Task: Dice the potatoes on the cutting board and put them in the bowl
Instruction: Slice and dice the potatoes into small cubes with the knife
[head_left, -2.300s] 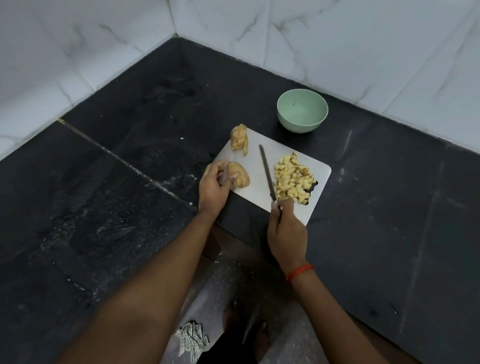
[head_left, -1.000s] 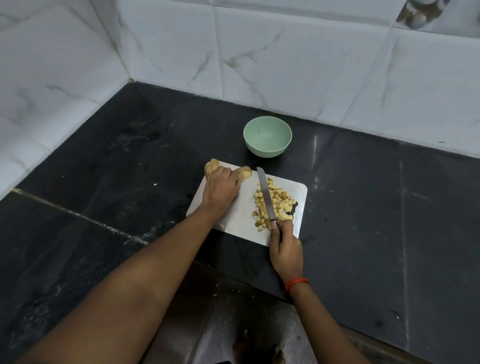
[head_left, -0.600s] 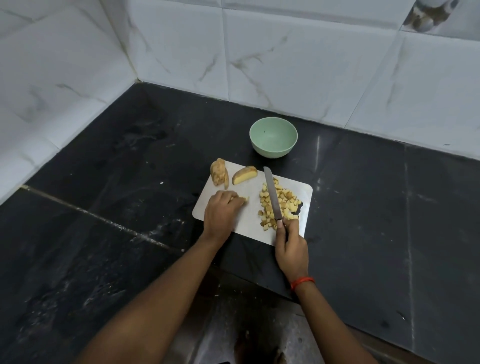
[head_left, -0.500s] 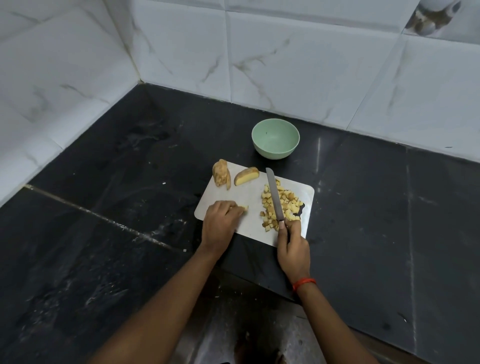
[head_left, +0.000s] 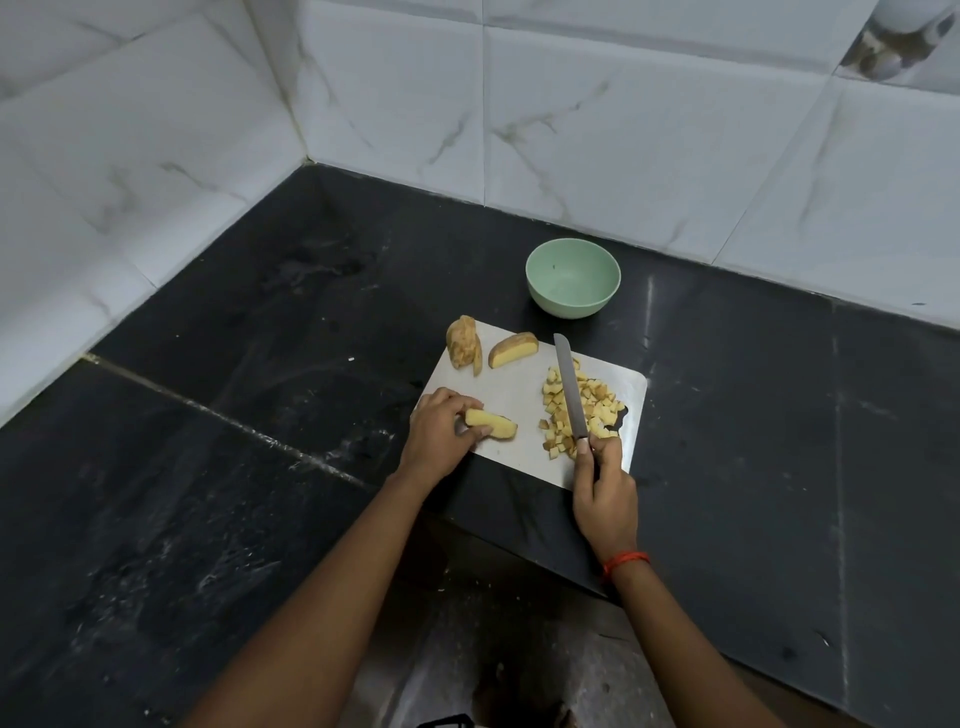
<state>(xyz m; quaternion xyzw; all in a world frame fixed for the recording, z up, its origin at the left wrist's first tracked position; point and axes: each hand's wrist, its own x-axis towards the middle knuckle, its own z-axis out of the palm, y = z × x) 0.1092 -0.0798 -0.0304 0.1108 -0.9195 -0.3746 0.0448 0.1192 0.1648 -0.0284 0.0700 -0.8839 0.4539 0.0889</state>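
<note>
A white cutting board (head_left: 511, 395) lies on the black counter. My left hand (head_left: 439, 436) grips a potato wedge (head_left: 493, 425) at the board's near left. Two more potato pieces sit at the far left: a large chunk (head_left: 463, 343) and a wedge (head_left: 513, 349). My right hand (head_left: 605, 493) holds a knife (head_left: 569, 389) by its handle, the blade lying over a pile of diced potato (head_left: 587, 410) on the board's right side. A pale green bowl (head_left: 572, 277) stands just beyond the board, with nothing in it.
The black stone counter (head_left: 260, 441) meets white tiled walls (head_left: 623, 119) at the back and left, forming a corner. The counter's front edge runs just below the board, with the floor visible underneath.
My left hand left one wedge near the large chunk and drew another wedge back to the board's near left. The knife stayed over the diced pile. The view shifted slightly.
</note>
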